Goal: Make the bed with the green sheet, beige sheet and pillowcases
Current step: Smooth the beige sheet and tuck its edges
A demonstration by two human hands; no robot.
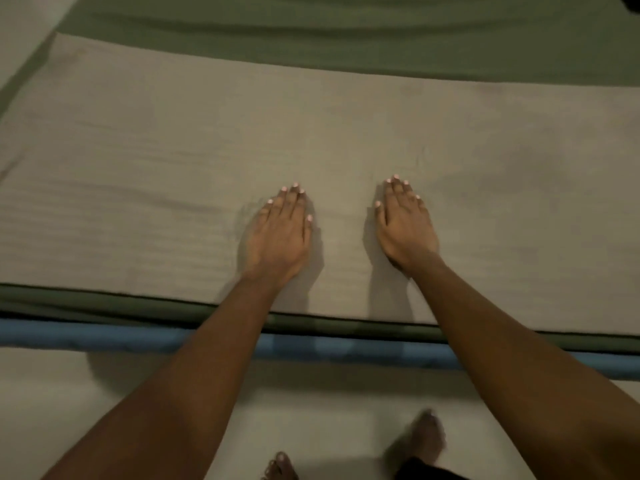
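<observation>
The beige sheet (173, 161) lies spread flat across the bed, on top of the green sheet (346, 32). Green shows beyond the beige sheet's far edge and as a narrow strip along the near edge of the mattress. My left hand (277, 237) rests palm down on the beige sheet near the bed's near edge, fingers straight and together. My right hand (405, 226) lies flat on the sheet a short way to the right, also with straight fingers. No pillowcases are in view.
A blue bed edge (104, 336) runs under the mattress along the near side. The pale floor (69, 393) lies below it, with my bare feet (424, 434) close to the bed. A dark object (632, 5) sits at the top right corner.
</observation>
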